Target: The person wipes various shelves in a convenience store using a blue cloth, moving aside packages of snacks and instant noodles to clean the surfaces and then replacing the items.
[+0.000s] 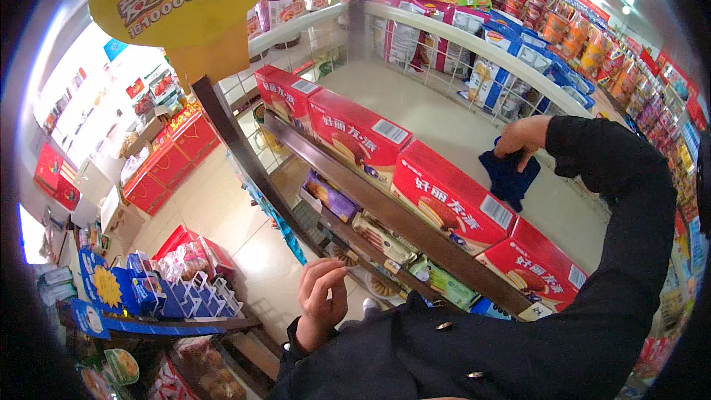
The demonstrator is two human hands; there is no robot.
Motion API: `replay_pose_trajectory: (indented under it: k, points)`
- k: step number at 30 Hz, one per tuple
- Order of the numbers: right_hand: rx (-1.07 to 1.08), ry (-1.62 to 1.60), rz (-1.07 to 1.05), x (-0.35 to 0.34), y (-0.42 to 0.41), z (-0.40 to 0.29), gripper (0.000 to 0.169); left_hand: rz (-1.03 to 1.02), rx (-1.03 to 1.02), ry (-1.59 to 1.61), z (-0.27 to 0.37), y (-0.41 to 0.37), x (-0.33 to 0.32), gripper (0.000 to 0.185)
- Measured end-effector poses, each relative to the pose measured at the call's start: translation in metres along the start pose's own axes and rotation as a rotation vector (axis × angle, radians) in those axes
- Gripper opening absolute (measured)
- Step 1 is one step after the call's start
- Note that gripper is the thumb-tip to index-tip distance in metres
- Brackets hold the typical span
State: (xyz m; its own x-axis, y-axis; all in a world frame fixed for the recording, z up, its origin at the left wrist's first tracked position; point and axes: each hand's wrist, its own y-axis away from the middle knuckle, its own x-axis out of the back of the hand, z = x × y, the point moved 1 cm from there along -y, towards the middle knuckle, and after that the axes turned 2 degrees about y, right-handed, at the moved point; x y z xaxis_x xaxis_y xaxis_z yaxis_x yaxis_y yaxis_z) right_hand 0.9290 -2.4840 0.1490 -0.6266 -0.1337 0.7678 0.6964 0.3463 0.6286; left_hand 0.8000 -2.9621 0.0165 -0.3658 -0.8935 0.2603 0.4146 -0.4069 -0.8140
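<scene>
My right hand presses a dark blue cloth onto the pale top shelf, behind a row of red snack boxes. The cloth lies bunched beneath my fingers, near the shelf's wire-mesh back. Several red boxes stand side by side along the shelf's front edge, behind a brown rail. My left hand hangs in front of the lower shelf with its fingers loosely curled; nothing shows in it.
Packaged biscuits fill the lower shelf. A yellow sign rises from the dark shelf post. Beyond the wire mesh stand bagged and canned goods. At left are a blue display rack and red gift boxes on the tiled floor.
</scene>
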Motion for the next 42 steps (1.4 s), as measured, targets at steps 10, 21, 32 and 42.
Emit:
replay_pose_trajectory:
  k: [10, 21, 32, 42]
  points:
    - [-0.090, -0.367, 0.025, 0.003, -0.007, 0.002, 0.042, 0.091, -0.178, -0.077, -0.066, -0.077, -0.026, 0.025]
    - [-1.027, -0.702, 0.109, 0.117, -0.120, -0.038, 0.040, -0.007, -0.214, -0.017, -0.150, -0.110, -0.054, 0.035]
    - [-0.764, -0.205, 0.333, 0.181, -0.242, 0.105, 0.062, -0.114, -0.334, 0.108, -0.168, -0.120, -0.055, 0.042]
    - [-0.774, -0.171, 0.352, 0.209, -0.265, 0.110, 0.058, -0.117, -0.304, 0.115, -0.170, -0.115, -0.049, 0.043]
